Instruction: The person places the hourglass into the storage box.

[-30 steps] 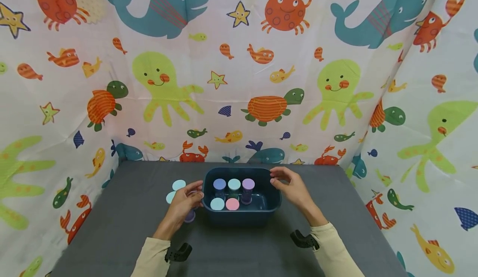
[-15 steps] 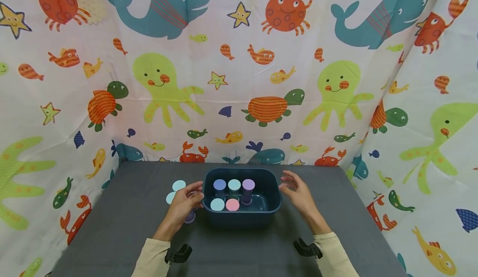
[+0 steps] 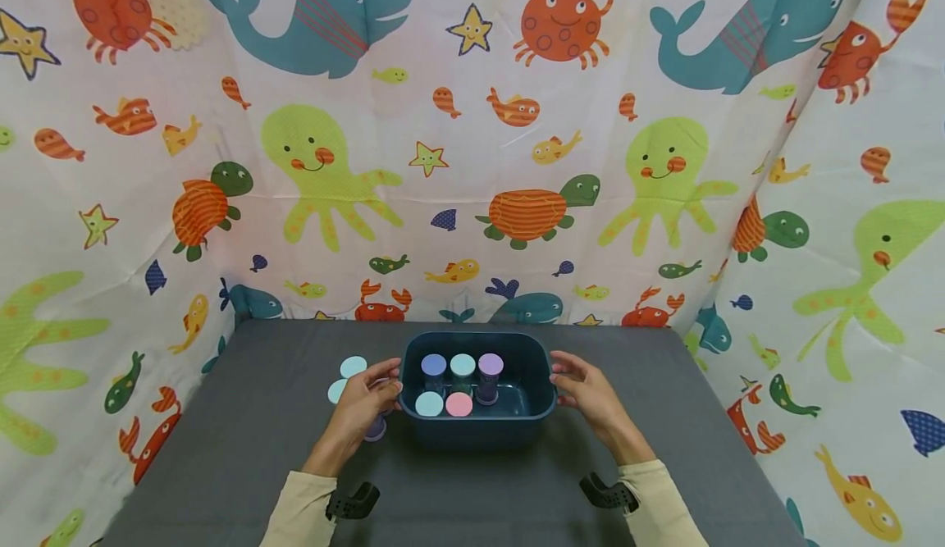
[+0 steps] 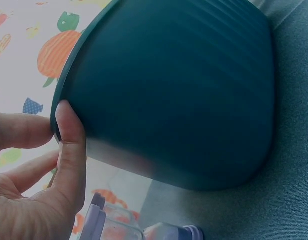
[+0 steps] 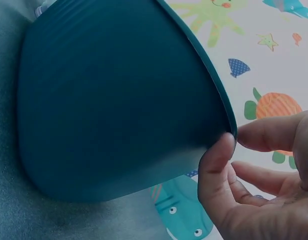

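A dark teal plastic bin (image 3: pixel 480 434) stands on the grey table between both hands. My left hand (image 3: pixel 357 403) pinches its left rim, thumb (image 4: pixel 70 127) on the outer wall and index fingertip at the edge. At the opposite end, my right hand (image 3: pixel 596 403) pinches the right rim, its thumb (image 5: pixel 216 157) likewise against the outside wall. Inside stand several small lidded jars: a blue-lidded jar (image 3: pixel 434 365), a purple-lidded jar (image 3: pixel 490 366) and a pink-lidded jar (image 3: pixel 458 405) among them, grouped toward the left. The bin's right part shows its bare floor.
Left of the bin, more jars stand on the table, including a light-blue-lidded jar (image 3: pixel 353 367) and a purple-based jar (image 3: pixel 376 428), partly hidden by the left hand. A sea-animal printed curtain (image 3: pixel 472 145) encloses the table (image 3: pixel 273 432) at the back and sides.
My right hand has moved from over the bin's back right corner, out past its right side, then back in to the right rim. The left hand and the bin have stayed put.
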Motion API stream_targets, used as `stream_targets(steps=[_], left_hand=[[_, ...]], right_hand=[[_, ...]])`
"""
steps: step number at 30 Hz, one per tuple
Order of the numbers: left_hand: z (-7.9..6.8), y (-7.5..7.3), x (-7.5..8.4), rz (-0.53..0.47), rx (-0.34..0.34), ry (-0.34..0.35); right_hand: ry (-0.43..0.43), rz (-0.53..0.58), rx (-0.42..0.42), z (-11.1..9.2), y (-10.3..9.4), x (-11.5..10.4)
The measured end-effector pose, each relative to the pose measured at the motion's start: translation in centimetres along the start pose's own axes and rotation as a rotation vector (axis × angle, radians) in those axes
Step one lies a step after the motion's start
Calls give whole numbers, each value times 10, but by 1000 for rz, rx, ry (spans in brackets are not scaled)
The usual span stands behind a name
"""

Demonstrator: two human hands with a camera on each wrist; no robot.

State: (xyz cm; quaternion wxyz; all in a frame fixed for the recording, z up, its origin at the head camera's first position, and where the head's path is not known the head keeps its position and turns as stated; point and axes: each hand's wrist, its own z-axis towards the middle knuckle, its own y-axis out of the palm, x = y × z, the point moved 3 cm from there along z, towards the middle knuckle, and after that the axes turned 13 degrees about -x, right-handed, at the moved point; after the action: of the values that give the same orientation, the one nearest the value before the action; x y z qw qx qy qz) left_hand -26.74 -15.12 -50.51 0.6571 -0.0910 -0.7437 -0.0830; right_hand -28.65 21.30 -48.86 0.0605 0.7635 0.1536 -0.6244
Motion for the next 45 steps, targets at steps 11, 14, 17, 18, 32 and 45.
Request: stream_targets(steps=[11, 14, 17, 18, 32, 45], left_hand=[[-1, 0, 0, 7, -7, 5], [-2, 1, 3, 34, 0, 18], [-4, 3, 6, 94, 17, 47], [-5, 4, 7, 124, 28, 64], [-40, -6, 36, 538, 291, 363], [-61, -53, 17, 531, 357, 389]], right_hand=[[-4, 21, -9, 0, 1, 3], [-19, 28, -15, 0, 0, 3], [-39, 25, -28, 0, 0, 3], [-42, 27, -32, 0, 0, 3], [-29, 21, -22, -1, 2, 3], [-34, 7, -17, -3, 2, 4]])
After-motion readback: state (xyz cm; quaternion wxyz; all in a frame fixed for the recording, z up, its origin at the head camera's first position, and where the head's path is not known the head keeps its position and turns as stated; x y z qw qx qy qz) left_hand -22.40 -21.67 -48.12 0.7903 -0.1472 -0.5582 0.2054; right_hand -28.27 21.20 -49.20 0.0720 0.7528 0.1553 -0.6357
